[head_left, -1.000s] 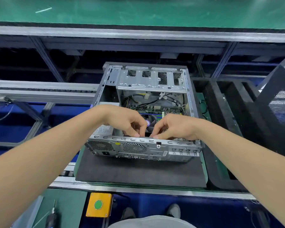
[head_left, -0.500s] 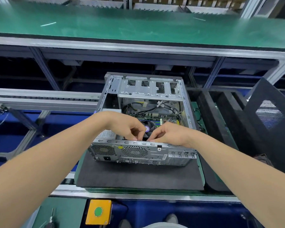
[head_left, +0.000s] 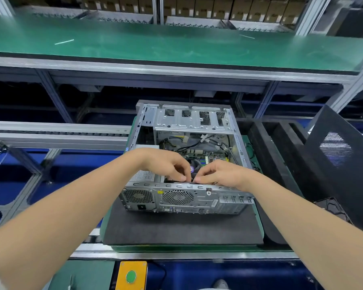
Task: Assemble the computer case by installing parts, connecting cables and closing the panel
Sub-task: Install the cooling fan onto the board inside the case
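A: Head view. Where is the case?

B: The case [head_left: 189,160] lies on its side on a dark mat [head_left: 182,229], open side up, rear plate toward the person. The mat sits on a green pallet [head_left: 260,225] on the line; there is no table under it that I can tell.

A: And the hands?

B: Both meet at the near top edge of the case, just above the rear fan grille [head_left: 177,197]. The left hand [head_left: 166,164] comes in from the left, fingers [head_left: 181,177] curled narrow and pinched down at the rim. The right hand [head_left: 222,173] mirrors it from the right, its fingers narrow too, tips almost touching the left's. Something small and dark sits between the tips, but I cannot tell what it is or whether they grip it.

A: Room to move?

B: Inside, the far half is open: board [head_left: 199,156] and cables [head_left: 189,144] show below the drive cage [head_left: 193,120], which spans the far edge. The left wall has free space beside it. On the right, black foam blocks [head_left: 281,155] stand near the case, and a dark side panel [head_left: 344,164] with a mesh vent leans beyond them.

A: Nearer the person?

B: Bare mat in front of the rear plate, then the rail, with a yellow box [head_left: 131,275] carrying a green button below.
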`<state>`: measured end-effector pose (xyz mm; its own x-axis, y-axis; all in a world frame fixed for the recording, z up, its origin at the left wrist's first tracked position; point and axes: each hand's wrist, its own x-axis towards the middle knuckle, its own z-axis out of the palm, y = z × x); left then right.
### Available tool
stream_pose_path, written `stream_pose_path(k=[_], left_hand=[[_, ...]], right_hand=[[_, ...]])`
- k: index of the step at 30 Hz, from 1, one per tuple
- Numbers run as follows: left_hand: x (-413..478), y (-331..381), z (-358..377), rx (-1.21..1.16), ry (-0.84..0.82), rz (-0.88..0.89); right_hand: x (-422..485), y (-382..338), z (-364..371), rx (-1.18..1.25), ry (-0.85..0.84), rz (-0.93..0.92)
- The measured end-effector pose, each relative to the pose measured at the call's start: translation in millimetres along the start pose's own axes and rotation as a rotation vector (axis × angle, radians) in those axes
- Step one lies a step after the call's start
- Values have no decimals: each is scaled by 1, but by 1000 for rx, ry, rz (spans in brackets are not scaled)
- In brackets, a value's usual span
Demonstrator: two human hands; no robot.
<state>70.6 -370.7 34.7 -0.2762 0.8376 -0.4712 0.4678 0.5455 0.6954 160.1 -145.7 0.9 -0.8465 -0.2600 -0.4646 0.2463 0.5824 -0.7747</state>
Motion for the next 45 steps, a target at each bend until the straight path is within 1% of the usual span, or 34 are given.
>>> stream_pose_path(k=[4, 7, 11, 16, 19, 22, 25, 27, 34, 40, 45], left_hand=[[2, -2, 5, 54, 111, 21], [3, -5, 8, 69, 98, 53], [2, -10, 8, 152, 89, 99], [-1, -12, 7, 141, 97, 115], [0, -8, 8, 153, 71, 121], [-1, -6, 7, 132, 36, 114], [-5, -6, 6, 20, 33, 47], [-6, -3, 7, -1, 60, -3], [-3, 8, 12, 87, 190, -102], [-2, 16, 18, 112, 274, -139], [-1, 17, 23, 172, 386, -152]], right_hand=[[0, 1, 1, 30, 14, 1], [-1, 0, 1, 0, 6, -17], [-3, 0, 1, -6, 2, -43], [-3, 1, 1, 40, 15, -64], [-1, 1, 0, 34, 7, -50], [-1, 1, 0, 33, -16, -46], [-2, 4, -1, 38, -5, -62], [-1, 6, -1, 12, 7, -69], [1, 11, -2, 33, 38, -86], [0, 10, -1, 67, 79, -93], [-2, 8, 0, 72, 110, -85]])
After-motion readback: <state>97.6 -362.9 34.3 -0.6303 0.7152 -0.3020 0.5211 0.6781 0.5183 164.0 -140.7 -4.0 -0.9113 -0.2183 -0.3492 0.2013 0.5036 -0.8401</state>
